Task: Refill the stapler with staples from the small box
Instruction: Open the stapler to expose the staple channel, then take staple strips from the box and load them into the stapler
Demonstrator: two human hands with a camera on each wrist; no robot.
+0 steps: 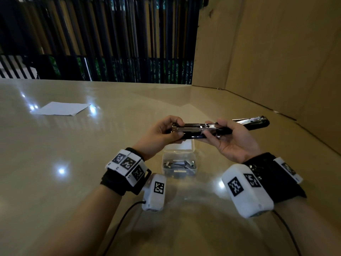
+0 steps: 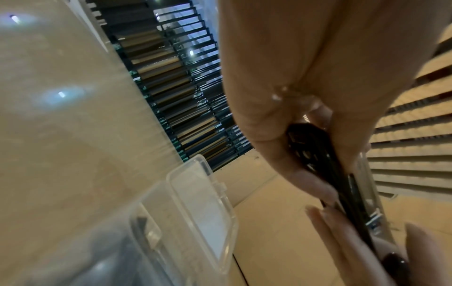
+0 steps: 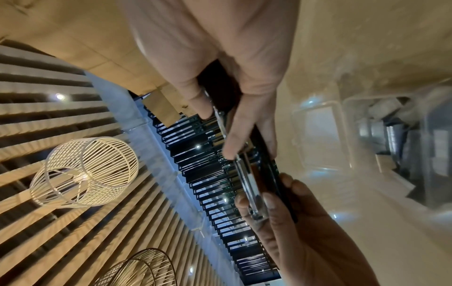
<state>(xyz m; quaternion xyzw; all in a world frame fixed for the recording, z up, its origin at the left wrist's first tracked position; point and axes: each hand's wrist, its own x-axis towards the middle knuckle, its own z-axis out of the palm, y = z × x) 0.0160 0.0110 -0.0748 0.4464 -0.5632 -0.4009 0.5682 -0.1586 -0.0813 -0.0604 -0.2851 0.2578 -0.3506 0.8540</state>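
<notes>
Glossy beige tabletop is carrying everything in view, with a white sheet of paper lying flat toward its far left, well apart from the hands. Moving right, the left hand is hovering above the table and gripping the left end of the stapler, thumb curled over the top and fingers wrapping underneath; the left wrist view is showing its fingertips pressing against the black body. Black and silver, the stapler is lying roughly level between both hands, opened out, with its metal staple channel facing up and its top arm swinging out past the right hand toward the far right. Directly below it, near the person, the small clear plastic staple box is sitting on the table with its lid folded back on the far side and grey strips of staples lying inside. Further right, the right hand is holding the stapler's middle, palm turned up, thumb and fingers closing on the rail; the right wrist view is showing its fingers pinching the chrome channel. A tall brown cardboard panel is standing along the table's right edge.
</notes>
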